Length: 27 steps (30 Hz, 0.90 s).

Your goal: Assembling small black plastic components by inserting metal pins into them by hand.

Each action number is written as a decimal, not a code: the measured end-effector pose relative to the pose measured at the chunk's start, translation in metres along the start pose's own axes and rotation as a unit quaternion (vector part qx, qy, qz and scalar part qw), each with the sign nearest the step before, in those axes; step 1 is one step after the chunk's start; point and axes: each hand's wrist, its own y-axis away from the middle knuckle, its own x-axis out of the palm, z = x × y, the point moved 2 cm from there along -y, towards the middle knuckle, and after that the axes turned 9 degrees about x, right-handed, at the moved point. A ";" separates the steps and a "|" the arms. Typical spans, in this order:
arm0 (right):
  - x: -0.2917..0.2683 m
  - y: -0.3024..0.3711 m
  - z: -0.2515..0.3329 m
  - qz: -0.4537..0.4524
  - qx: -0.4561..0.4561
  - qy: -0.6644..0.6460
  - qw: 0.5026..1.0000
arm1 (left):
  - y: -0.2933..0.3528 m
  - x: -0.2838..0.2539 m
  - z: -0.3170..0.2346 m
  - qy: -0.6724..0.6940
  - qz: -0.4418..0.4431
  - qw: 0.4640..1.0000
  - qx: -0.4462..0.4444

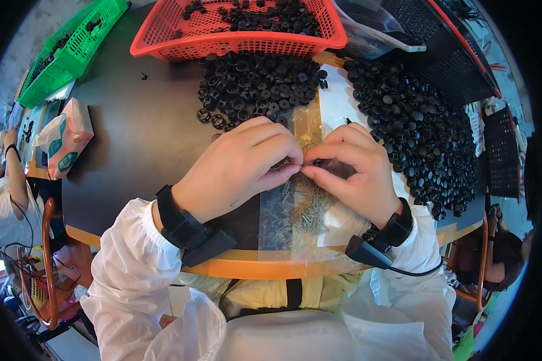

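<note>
My left hand (250,162) and my right hand (352,168) meet fingertip to fingertip over the near middle of the table. The right thumb and forefinger are closed on a small black plastic part (318,162), mostly hidden by the fingers. The left thumb and forefinger pinch at the same spot; what they hold is too small to make out. Just below the hands, a heap of thin metal pins (310,210) lies on a clear plastic sheet (276,219). Beyond the left hand spreads a pile of black ring-shaped parts (253,81).
A red basket (241,43) of black parts stands at the back. Round black caps (430,135) are heaped on the right beside a black crate (445,54). On the left are a tissue pack (69,138) and a green basket (60,69). Other people sit at both sides.
</note>
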 end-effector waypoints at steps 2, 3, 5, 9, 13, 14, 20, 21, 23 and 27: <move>0.001 0.000 -0.002 -0.006 0.020 -0.011 1.000 | 0.000 0.000 0.000 -0.008 -0.001 1.000 0.003; 0.001 0.000 -0.002 -0.006 0.021 -0.011 1.000 | 0.001 0.000 0.001 -0.016 -0.003 1.000 0.005; 0.000 0.000 -0.004 -0.001 0.010 0.005 1.000 | 0.001 0.002 -0.001 0.004 -0.024 1.000 -0.011; -0.004 0.000 -0.001 -0.001 0.026 -0.022 0.999 | 0.001 0.001 -0.002 0.005 -0.042 0.999 -0.005; -0.004 0.000 -0.002 -0.007 0.025 -0.010 1.000 | 0.003 0.001 -0.003 0.038 -0.024 0.998 -0.034; -0.004 0.001 -0.002 -0.010 0.021 -0.009 1.000 | 0.002 0.003 -0.003 0.079 -0.037 0.994 -0.061; -0.002 0.000 -0.002 -0.023 -0.004 0.015 1.000 | 0.003 0.004 -0.001 0.159 -0.054 0.976 -0.136; -0.002 0.000 -0.003 -0.022 -0.003 0.015 1.000 | 0.004 0.004 -0.001 0.160 -0.056 0.975 -0.147; -0.002 -0.001 -0.003 -0.027 -0.013 0.017 0.999 | 0.002 0.002 0.001 0.105 -0.040 0.989 -0.100; -0.001 0.001 -0.005 -0.035 -0.012 0.017 0.999 | 0.001 0.002 0.002 -0.010 -0.048 0.999 0.003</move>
